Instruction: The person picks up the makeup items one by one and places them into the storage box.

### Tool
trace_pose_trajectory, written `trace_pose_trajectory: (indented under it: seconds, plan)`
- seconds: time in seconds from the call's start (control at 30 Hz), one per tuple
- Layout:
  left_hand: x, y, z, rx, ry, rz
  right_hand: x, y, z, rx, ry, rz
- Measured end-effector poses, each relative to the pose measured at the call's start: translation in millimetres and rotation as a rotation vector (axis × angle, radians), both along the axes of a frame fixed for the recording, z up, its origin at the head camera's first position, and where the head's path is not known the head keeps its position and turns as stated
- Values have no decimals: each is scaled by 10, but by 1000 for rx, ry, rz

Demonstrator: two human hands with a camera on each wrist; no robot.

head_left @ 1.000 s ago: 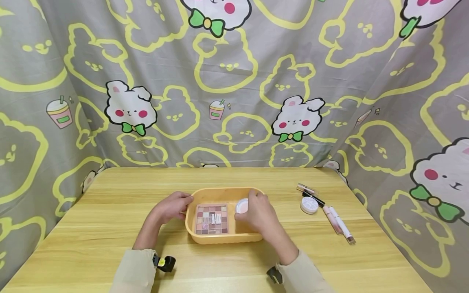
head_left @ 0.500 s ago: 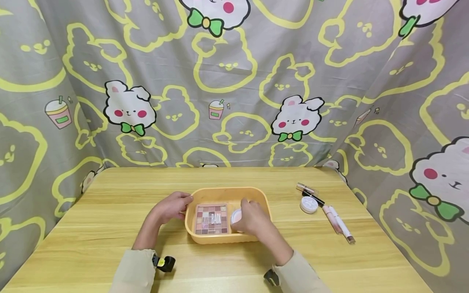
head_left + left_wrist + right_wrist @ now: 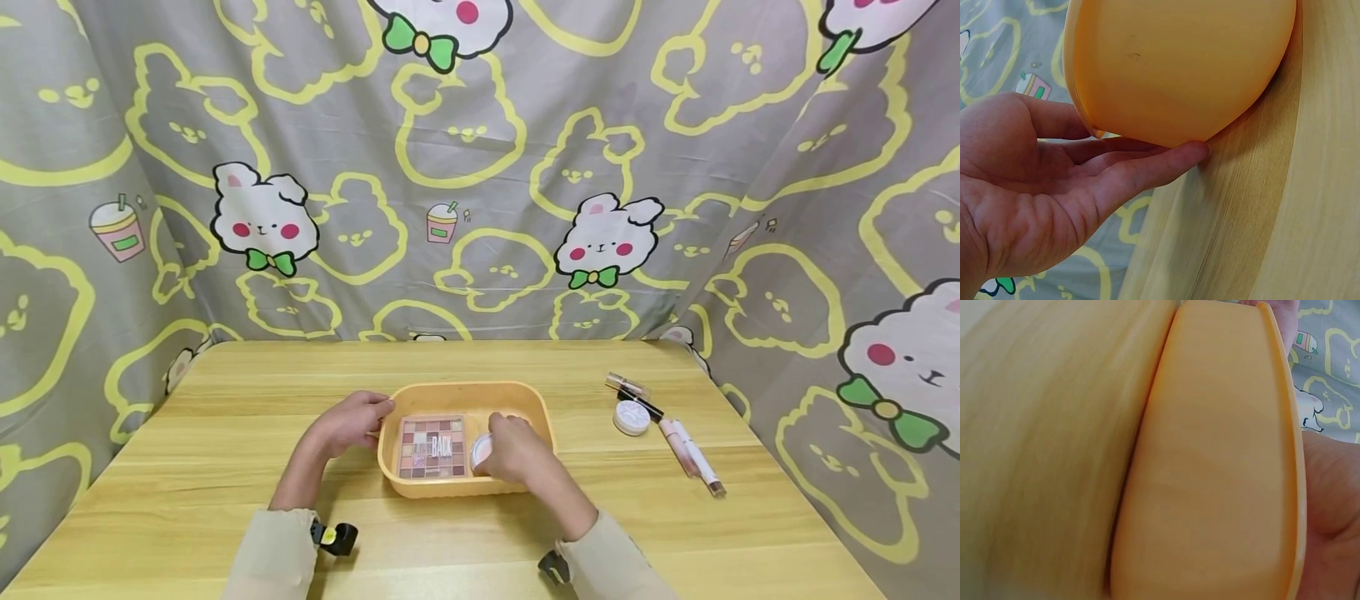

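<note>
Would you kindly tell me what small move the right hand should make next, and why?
I would probably have the right hand set the round compact down and ease its grip: the compact is already inside the yellow tray, beside the palette, and the left hand holds the tray's end.

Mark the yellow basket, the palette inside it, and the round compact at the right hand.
Yellow basket (image 3: pixel 1191 69): left wrist view, outer wall.
Palette (image 3: pixel 432 448): head view, middle of its top.
Round compact (image 3: pixel 481 451): head view, uncovered left part of its face.
</note>
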State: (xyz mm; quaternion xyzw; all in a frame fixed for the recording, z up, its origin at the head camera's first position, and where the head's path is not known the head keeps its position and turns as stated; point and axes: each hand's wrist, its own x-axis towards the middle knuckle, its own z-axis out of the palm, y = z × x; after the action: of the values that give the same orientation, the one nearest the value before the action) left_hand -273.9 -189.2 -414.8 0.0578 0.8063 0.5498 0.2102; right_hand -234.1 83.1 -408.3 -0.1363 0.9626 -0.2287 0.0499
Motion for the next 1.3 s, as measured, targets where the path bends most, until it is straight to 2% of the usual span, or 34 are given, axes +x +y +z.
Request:
trace_pose_trajectory:
  seconds: [0.53,0.8,1.3]
  plan:
    - [1,3,7,-10,-3,9,-31,0,-3,-13,-65,7]
    - [3,11,13,-18,-3,14,-44,15,-17,4,-41,21]
    - [-2,5,6,-17,0,3,-44,26,6,-22,-61,22]
